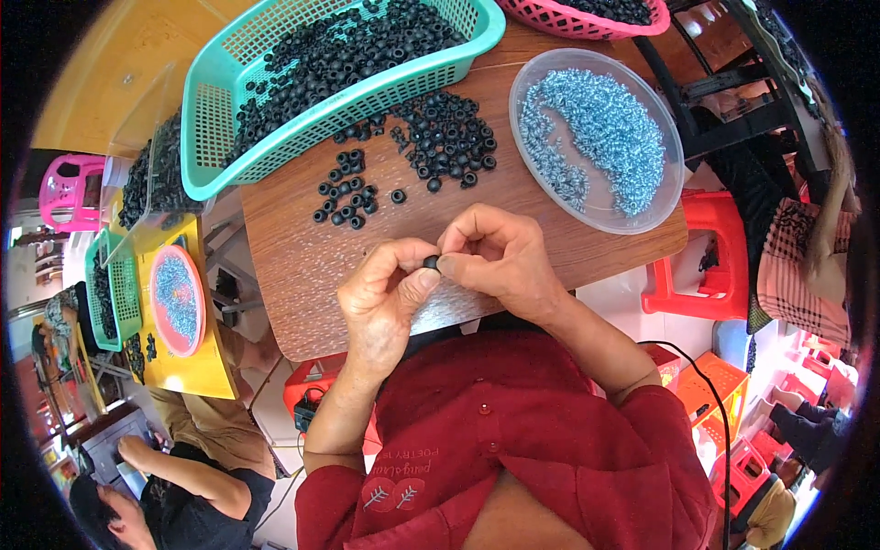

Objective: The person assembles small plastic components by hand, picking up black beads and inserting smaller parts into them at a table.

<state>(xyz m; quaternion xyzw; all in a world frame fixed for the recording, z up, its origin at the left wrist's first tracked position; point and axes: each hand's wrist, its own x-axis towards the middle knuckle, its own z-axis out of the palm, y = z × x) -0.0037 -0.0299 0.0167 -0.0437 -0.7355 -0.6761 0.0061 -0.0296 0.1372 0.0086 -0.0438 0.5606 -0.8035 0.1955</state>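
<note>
Over the near part of the wooden table [307, 284], my left hand [378, 286] pinches a small round black plastic part [431, 262] between thumb and fingertips. My right hand [504, 258] meets it there, its thumb and forefinger closed against the same part; whether they also hold something tiny is hidden. Just beyond my hands lie several loose black parts [346, 191], ring-like with a hole in the middle. A larger pile of black parts [451, 137] spreads behind them. To the right, small shiny blue pieces [616, 128] fill a round clear plastic tray [596, 218].
A turquoise basket [353, 128] of black parts stands at the far left, a pink basket [587, 23] at the far edge. Red stools [706, 261] flank the table. On the left, another person [197, 481] sits by a yellow table [188, 371]. A black cable [710, 390] hangs at right.
</note>
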